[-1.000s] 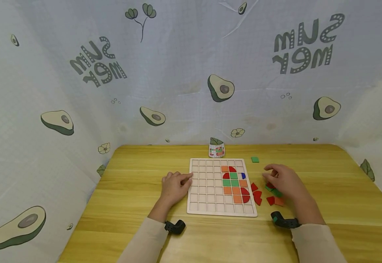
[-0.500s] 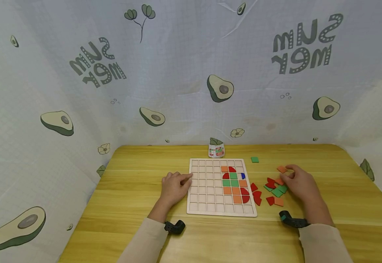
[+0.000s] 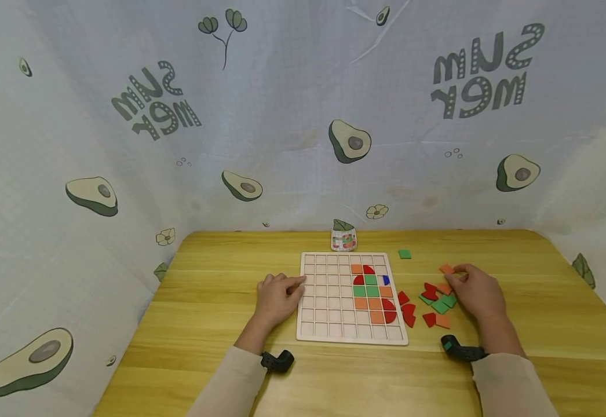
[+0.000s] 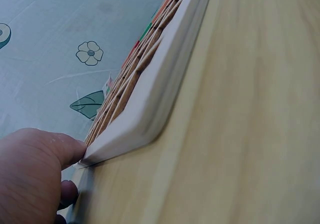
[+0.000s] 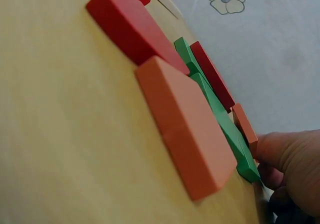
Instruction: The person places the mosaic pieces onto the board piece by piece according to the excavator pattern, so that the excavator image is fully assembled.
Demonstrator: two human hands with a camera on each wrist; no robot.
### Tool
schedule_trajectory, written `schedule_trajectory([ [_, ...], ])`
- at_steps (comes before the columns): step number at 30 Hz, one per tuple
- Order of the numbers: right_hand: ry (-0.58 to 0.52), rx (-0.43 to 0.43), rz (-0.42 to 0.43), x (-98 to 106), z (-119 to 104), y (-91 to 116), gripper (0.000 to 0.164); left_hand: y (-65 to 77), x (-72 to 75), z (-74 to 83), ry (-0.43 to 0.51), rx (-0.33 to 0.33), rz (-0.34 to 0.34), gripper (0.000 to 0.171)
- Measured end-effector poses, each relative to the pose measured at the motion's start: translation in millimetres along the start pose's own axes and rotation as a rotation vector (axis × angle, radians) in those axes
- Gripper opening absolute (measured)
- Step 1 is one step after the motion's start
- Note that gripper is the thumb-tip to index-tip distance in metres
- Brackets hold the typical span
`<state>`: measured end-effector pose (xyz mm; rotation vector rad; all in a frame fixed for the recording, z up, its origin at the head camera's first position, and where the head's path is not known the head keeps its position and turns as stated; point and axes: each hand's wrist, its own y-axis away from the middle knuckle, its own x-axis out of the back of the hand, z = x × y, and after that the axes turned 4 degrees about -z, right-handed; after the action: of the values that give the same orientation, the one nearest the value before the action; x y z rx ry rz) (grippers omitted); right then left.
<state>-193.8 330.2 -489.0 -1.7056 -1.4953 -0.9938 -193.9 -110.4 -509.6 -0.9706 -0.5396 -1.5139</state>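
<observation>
A pale wooden grid board (image 3: 329,324) lies mid-table, its right part filled with green, orange and red tiles and a small blue piece. My left hand (image 3: 276,298) touches the board's left edge with its extended thumb and index finger; the left wrist view shows a fingertip on a corner. To the right of the board, my right hand (image 3: 480,291) rests by two orange tiles, one farther orange tile (image 3: 446,269) and one nearer. In the right wrist view, the thumb touches an orange tile (image 5: 244,126); whether the fingers pinch it is hidden.
Loose green tiles (image 3: 440,306), red pieces (image 3: 409,313) and another orange tile (image 3: 442,321) lie between board and right hand. One green tile (image 3: 404,254) sits apart. A small patterned card (image 3: 343,238) stands behind the board. A printed curtain (image 3: 282,116) hangs at the table's back.
From above the loose pieces, my right hand has moved right to the orange tiles, then stayed nearly still. Both orange tiles show beside its fingers. The left hand has not moved.
</observation>
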Motion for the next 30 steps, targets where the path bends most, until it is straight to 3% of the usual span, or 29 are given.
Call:
schedule_trajectory([
  [5, -0.01, 0.001, 0.021, -1.6, -0.6, 0.6, 0.045, 0.3, -0.5, -0.3, -0.005, 0.001, 0.004, 0.029],
  [13, -0.071, 0.01, 0.015, -1.4, -3.3, 2.8, 0.056, 0.1, -1.9, -1.5, -0.004, -0.001, 0.012, 0.029],
  [24, -0.178, 0.02, -0.112, 0.5, -25.0, 3.0, 0.064, -0.5, -2.6, -1.9, -0.001, 0.002, 0.012, 0.029],
  [30, -0.195, 0.089, -0.176, -3.5, -42.1, 4.5, 0.059, -0.8, -3.0, -2.8, -0.007, 0.003, 0.003, 0.029],
])
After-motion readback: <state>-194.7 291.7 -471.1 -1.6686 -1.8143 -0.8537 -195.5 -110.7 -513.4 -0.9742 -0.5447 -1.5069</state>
